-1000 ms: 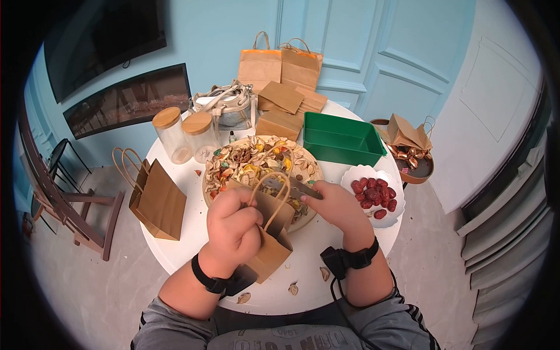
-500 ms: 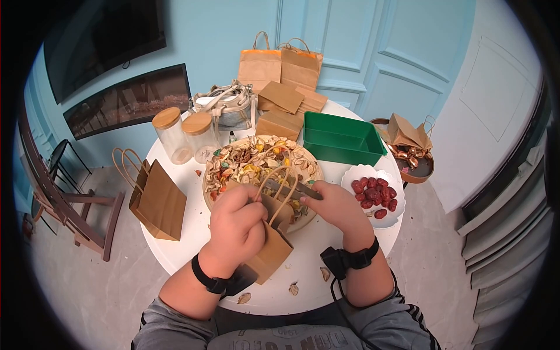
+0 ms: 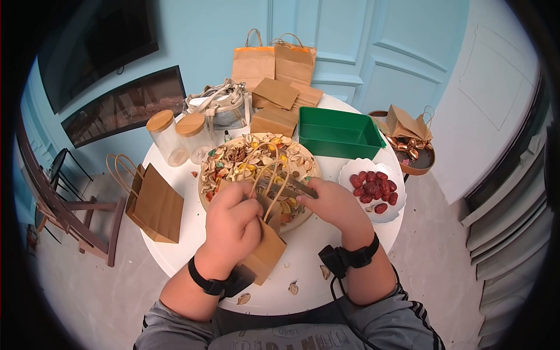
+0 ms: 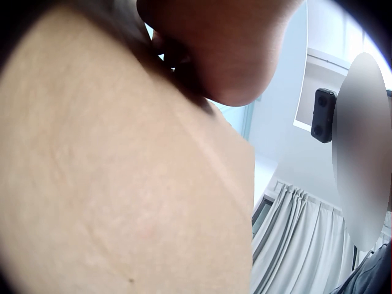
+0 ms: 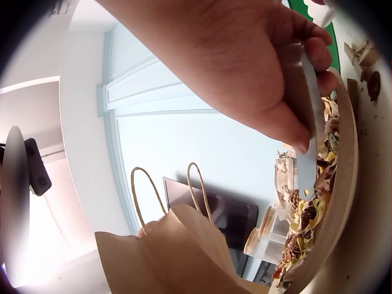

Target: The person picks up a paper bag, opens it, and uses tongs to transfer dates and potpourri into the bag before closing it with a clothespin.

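In the head view my left hand (image 3: 232,224) grips a small brown paper bag (image 3: 265,252) near its top edge, beside the twisted paper handles. The bag stands at the front of the round white table, its mouth toward my right hand. My right hand (image 3: 337,205) pinches a pair of flat metal tongs (image 5: 304,116) between thumb and fingers. In the head view their tips overlap the bag's handles. Behind the bag lies a round wooden tray (image 5: 346,202) heaped with potpourri (image 3: 236,156) of dried petals, slices and cones. In the left wrist view the bag's side fills much of the picture.
Another paper bag (image 3: 154,204) stands at the table's left, near two glass jars (image 3: 189,139) with wooden lids. A green bin (image 3: 338,137) and a scalloped white plate (image 3: 349,170) of red dates lie right. Behind are a handbag (image 3: 224,111) and more paper bags (image 3: 254,67).
The head view has shifted slightly. My left hand has turned a little with the bag, and its handles have shifted. The right hand keeps its hold on the tongs.
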`<action>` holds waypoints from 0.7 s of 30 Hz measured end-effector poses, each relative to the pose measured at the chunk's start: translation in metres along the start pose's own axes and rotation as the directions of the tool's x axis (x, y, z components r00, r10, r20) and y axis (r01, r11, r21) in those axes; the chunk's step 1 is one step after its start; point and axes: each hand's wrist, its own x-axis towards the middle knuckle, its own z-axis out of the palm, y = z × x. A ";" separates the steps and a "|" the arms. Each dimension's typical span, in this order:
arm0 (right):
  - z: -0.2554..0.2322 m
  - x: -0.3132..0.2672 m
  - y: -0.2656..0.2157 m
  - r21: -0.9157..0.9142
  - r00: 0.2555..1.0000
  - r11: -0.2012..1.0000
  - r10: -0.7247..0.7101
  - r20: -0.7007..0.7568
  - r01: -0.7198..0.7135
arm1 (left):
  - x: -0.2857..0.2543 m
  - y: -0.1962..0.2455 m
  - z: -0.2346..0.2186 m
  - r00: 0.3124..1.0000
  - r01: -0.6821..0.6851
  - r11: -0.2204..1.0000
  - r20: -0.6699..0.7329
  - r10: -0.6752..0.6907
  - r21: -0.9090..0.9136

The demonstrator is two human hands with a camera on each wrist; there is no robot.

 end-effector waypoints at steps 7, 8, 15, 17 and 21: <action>-0.006 -0.001 -0.005 0.040 0.997 0.999 -0.017 -0.072 0.020 | -0.001 -0.001 0.001 1.000 -0.011 0.999 -0.020 0.011 -0.036; -0.009 -0.002 -0.008 0.068 0.999 0.998 0.021 -0.045 -0.017 | -0.001 -0.001 0.000 1.000 -0.010 0.999 -0.020 0.010 -0.040; 0.000 -0.002 -0.004 0.032 0.994 0.994 -0.109 0.031 0.108 | -0.001 -0.001 -0.001 1.000 -0.019 0.999 -0.017 0.019 -0.035; 0.002 -0.001 -0.005 0.000 0.995 0.995 -0.100 0.030 0.100 | -0.002 -0.001 -0.001 1.000 -0.014 0.999 -0.027 0.013 -0.043; 0.004 -0.001 -0.006 -0.034 0.999 0.998 -0.052 0.005 0.052 | -0.001 -0.001 -0.002 1.000 -0.014 0.999 -0.023 0.013 -0.045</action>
